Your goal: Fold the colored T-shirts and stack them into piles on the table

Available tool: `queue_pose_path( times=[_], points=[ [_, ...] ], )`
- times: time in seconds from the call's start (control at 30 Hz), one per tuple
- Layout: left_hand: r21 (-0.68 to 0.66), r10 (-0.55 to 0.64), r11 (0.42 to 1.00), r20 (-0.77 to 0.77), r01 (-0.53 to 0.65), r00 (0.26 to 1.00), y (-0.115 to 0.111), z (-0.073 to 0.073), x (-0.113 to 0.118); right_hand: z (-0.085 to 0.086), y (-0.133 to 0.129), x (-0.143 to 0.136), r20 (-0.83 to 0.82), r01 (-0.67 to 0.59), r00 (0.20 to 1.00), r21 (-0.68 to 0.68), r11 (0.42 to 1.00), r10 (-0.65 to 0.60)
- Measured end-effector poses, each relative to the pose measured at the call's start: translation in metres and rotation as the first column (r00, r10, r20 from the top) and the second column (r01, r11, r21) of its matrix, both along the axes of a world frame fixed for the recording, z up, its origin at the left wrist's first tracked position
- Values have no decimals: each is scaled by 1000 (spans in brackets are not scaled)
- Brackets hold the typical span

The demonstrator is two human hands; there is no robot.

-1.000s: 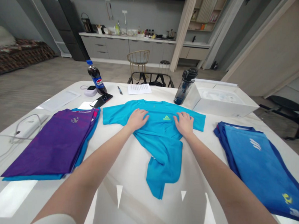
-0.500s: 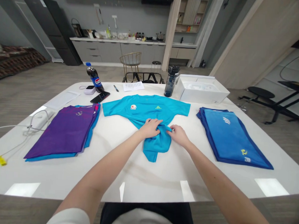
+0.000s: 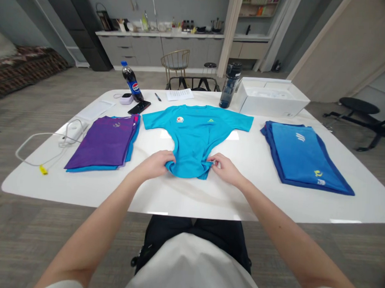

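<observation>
A turquoise T-shirt (image 3: 196, 135) lies on the white table, its sleeves spread toward the far side and its lower part drawn narrow near me. My left hand (image 3: 161, 163) is closed on the shirt's left lower edge. On the opposite side my right hand (image 3: 224, 168) pinches the right lower edge between thumb and fingers. The hem bulges and curls between both hands. A red and white badge and a small green logo show on the shirt's chest.
Folded purple and blue shirts (image 3: 102, 141) lie left; folded blue shirts (image 3: 303, 154) lie right. A cola bottle (image 3: 133, 83), phone (image 3: 139, 107), dark water bottle (image 3: 229, 88) and white box (image 3: 272, 98) stand or lie behind. A cable (image 3: 33, 163) hangs near the left edge.
My left hand has moved left, off the bunched middle to the shirt's left edge. The lower part has been spread from a twisted bundle. The view has tilted down.
</observation>
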State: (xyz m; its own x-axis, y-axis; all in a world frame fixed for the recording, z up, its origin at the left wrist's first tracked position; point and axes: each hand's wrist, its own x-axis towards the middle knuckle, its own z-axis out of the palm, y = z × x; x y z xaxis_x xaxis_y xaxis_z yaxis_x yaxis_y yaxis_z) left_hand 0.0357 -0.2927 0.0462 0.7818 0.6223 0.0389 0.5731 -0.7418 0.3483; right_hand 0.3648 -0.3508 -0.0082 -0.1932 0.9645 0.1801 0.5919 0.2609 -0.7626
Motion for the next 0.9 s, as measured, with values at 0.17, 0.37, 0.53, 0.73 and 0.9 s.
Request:
queue_pose_path(
  times=[0.17, 0.37, 0.53, 0.73, 0.9],
  points=[
    [-27, 3, 1000, -108, -6, 994, -39, -6, -15, -8, -12, -18, 239, -38, 971, 103, 994, 13],
    [155, 235, 966, -189, -207, 954, -72, -35, 32, -8, -16, -25, 293, 131, 948, -4, 991, -124],
    [207, 307, 941, -186, -269, 933, -83, -44, 19, -3, -36, 22, 264, 107, 960, -46, 993, -91],
    [204, 315, 942, -255, -267, 914, -98, -29, -11, 15, -92, 102, 415, 438, 847, -187, 879, -333],
    [210, 315, 940, -235, -269, 919, -104, -31, -3, 16, -120, 113, 620, 479, 694, -21, 877, -365]
  ],
)
